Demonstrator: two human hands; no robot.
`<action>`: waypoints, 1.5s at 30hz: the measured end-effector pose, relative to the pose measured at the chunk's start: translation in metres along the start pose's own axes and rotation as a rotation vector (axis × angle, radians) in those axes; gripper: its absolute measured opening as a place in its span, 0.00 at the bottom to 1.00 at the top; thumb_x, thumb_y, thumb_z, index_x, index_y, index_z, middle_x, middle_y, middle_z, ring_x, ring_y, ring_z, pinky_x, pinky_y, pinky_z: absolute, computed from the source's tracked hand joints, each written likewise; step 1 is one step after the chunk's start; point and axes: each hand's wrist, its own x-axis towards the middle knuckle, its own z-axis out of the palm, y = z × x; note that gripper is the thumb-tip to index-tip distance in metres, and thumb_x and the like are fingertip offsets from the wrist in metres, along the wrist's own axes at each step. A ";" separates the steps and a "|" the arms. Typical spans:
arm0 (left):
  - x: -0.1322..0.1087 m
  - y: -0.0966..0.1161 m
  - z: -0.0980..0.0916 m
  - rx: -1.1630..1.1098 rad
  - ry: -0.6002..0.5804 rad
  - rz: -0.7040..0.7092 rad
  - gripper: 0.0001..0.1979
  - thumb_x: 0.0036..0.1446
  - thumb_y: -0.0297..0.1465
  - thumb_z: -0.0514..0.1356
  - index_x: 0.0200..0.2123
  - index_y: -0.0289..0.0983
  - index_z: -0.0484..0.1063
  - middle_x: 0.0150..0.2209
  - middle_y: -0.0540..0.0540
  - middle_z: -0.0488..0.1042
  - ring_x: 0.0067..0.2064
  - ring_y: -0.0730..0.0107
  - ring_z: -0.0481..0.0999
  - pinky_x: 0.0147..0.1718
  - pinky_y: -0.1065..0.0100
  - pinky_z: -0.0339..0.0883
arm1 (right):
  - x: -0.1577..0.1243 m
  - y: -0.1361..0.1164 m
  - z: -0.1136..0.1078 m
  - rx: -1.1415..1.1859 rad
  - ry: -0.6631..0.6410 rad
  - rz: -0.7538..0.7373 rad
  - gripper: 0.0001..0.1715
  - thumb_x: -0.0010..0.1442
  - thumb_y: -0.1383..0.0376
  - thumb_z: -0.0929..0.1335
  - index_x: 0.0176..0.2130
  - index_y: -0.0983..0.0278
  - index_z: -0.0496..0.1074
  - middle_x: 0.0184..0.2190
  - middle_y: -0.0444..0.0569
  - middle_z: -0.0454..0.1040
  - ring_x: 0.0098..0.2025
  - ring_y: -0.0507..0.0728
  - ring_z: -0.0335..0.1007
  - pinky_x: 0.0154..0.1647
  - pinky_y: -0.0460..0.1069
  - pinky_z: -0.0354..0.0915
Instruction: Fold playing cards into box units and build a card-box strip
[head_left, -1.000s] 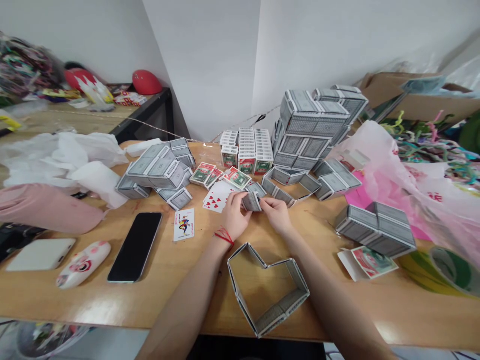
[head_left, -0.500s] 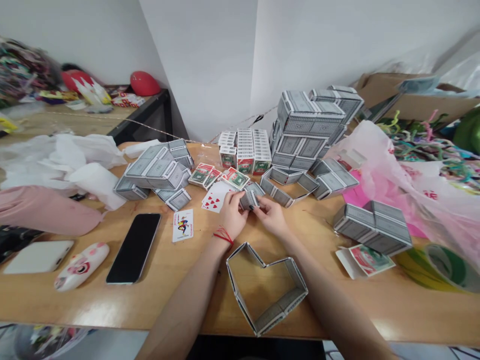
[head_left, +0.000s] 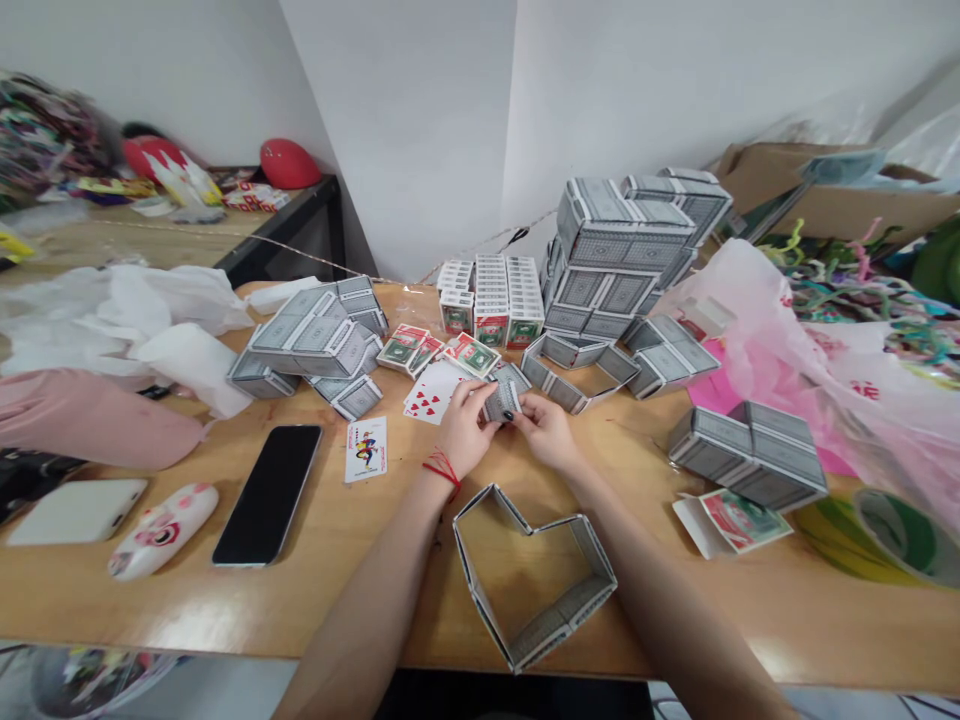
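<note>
Both my hands meet over the wooden table (head_left: 360, 560) and pinch a small folded piece of grey-backed playing cards (head_left: 502, 400). My left hand (head_left: 465, 425), with a red string at the wrist, grips its left side. Its right side sits between the fingers of my right hand (head_left: 546, 428). Just in front of my wrists lies a heart-shaped frame of folded cards (head_left: 534, 572). Face-up heart cards (head_left: 429, 398) lie left of my hands, and a joker card (head_left: 367, 449) lies further left.
Stacked card blocks (head_left: 628, 250) and card boxes (head_left: 491, 300) stand behind my hands, with another card frame (head_left: 577, 370) and blocks (head_left: 311, 340), (head_left: 750, 455). A black phone (head_left: 268, 492), white case (head_left: 75, 510), pink bag (head_left: 795, 360), opened card box (head_left: 731, 520) and tape roll (head_left: 892, 540) lie around.
My hands have stayed in place, with small finger shifts on the folded card piece. The view moved slightly.
</note>
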 end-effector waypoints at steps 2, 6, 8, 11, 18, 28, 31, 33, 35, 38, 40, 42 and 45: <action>0.001 0.000 -0.002 -0.044 -0.023 -0.009 0.29 0.41 0.20 0.62 0.49 0.41 0.64 0.47 0.44 0.64 0.49 0.64 0.67 0.46 0.61 0.66 | 0.000 -0.003 0.001 0.094 -0.002 0.047 0.14 0.51 0.58 0.67 0.35 0.64 0.66 0.29 0.47 0.74 0.31 0.54 0.70 0.33 0.49 0.65; 0.002 0.001 0.001 -0.297 -0.059 -0.151 0.30 0.45 0.24 0.62 0.53 0.40 0.59 0.44 0.43 0.67 0.40 0.68 0.71 0.39 0.64 0.69 | 0.001 -0.009 0.001 0.234 -0.004 0.131 0.20 0.49 0.55 0.68 0.38 0.61 0.60 0.23 0.42 0.72 0.22 0.52 0.69 0.26 0.48 0.66; 0.002 0.001 0.004 -0.438 -0.060 -0.235 0.28 0.47 0.26 0.61 0.52 0.37 0.57 0.40 0.44 0.70 0.37 0.70 0.72 0.36 0.67 0.69 | 0.001 -0.011 0.000 0.280 -0.059 0.152 0.21 0.49 0.54 0.68 0.37 0.61 0.58 0.20 0.41 0.72 0.20 0.52 0.69 0.24 0.48 0.66; 0.001 0.004 0.006 -0.407 -0.054 -0.258 0.12 0.52 0.29 0.57 0.41 0.35 0.63 0.34 0.47 0.70 0.35 0.72 0.71 0.35 0.70 0.66 | -0.002 -0.013 0.001 0.306 -0.184 0.165 0.21 0.50 0.54 0.68 0.38 0.61 0.57 0.20 0.41 0.72 0.22 0.53 0.71 0.25 0.48 0.66; -0.001 0.012 0.010 -0.133 0.004 -0.257 0.07 0.58 0.31 0.47 0.28 0.37 0.60 0.25 0.50 0.66 0.28 0.73 0.66 0.27 0.72 0.57 | -0.008 -0.011 0.016 0.081 -0.075 0.180 0.18 0.57 0.48 0.59 0.32 0.60 0.57 0.15 0.38 0.67 0.15 0.51 0.64 0.16 0.45 0.60; 0.001 0.015 0.016 -0.132 0.083 -0.356 0.18 0.57 0.37 0.47 0.18 0.37 0.54 0.16 0.53 0.57 0.21 0.77 0.57 0.21 0.72 0.48 | -0.006 -0.008 0.020 -0.223 0.164 0.016 0.21 0.59 0.48 0.56 0.26 0.60 0.57 0.16 0.40 0.58 0.18 0.50 0.55 0.18 0.45 0.53; 0.002 0.016 0.016 -0.143 0.073 -0.336 0.18 0.57 0.36 0.45 0.17 0.37 0.54 0.16 0.52 0.58 0.21 0.76 0.58 0.21 0.72 0.48 | -0.006 -0.006 0.020 -0.132 0.114 0.106 0.23 0.59 0.46 0.54 0.27 0.60 0.58 0.14 0.39 0.59 0.15 0.51 0.56 0.16 0.45 0.52; 0.003 0.016 0.017 -0.145 0.079 -0.335 0.19 0.57 0.36 0.45 0.16 0.37 0.54 0.15 0.52 0.58 0.21 0.76 0.58 0.21 0.72 0.48 | -0.005 -0.005 0.020 -0.124 0.108 0.129 0.24 0.58 0.45 0.54 0.27 0.60 0.58 0.13 0.39 0.59 0.15 0.51 0.56 0.15 0.45 0.52; 0.004 0.015 0.017 -0.165 0.083 -0.342 0.19 0.57 0.37 0.45 0.15 0.37 0.54 0.15 0.52 0.58 0.20 0.76 0.59 0.20 0.72 0.48 | -0.004 -0.005 0.019 -0.173 0.132 0.109 0.24 0.58 0.45 0.54 0.26 0.60 0.59 0.13 0.40 0.59 0.15 0.50 0.56 0.16 0.45 0.52; 0.005 0.014 0.018 -0.225 0.079 -0.368 0.22 0.57 0.39 0.45 0.14 0.37 0.54 0.13 0.52 0.58 0.19 0.77 0.59 0.19 0.72 0.48 | -0.004 -0.005 0.019 -0.251 0.161 0.075 0.25 0.59 0.45 0.54 0.26 0.61 0.59 0.15 0.41 0.60 0.17 0.50 0.56 0.17 0.45 0.52; 0.005 0.013 0.018 -0.268 0.077 -0.396 0.23 0.57 0.42 0.44 0.13 0.37 0.54 0.11 0.52 0.57 0.17 0.77 0.58 0.17 0.72 0.48 | -0.004 -0.007 0.019 -0.273 0.162 0.067 0.26 0.59 0.46 0.53 0.25 0.62 0.59 0.16 0.42 0.61 0.18 0.50 0.57 0.18 0.45 0.52; 0.004 0.013 0.019 -0.305 0.076 -0.430 0.25 0.57 0.44 0.44 0.13 0.37 0.54 0.10 0.53 0.55 0.15 0.78 0.57 0.16 0.73 0.48 | -0.005 -0.008 0.019 -0.279 0.164 0.065 0.26 0.59 0.45 0.53 0.24 0.62 0.59 0.15 0.42 0.61 0.18 0.50 0.57 0.18 0.45 0.52; 0.003 0.014 0.019 -0.336 0.077 -0.470 0.26 0.56 0.46 0.45 0.12 0.37 0.54 0.09 0.53 0.55 0.14 0.78 0.57 0.15 0.73 0.49 | -0.004 -0.008 0.020 -0.260 0.171 0.085 0.28 0.58 0.44 0.54 0.22 0.62 0.58 0.13 0.42 0.61 0.16 0.49 0.55 0.16 0.45 0.50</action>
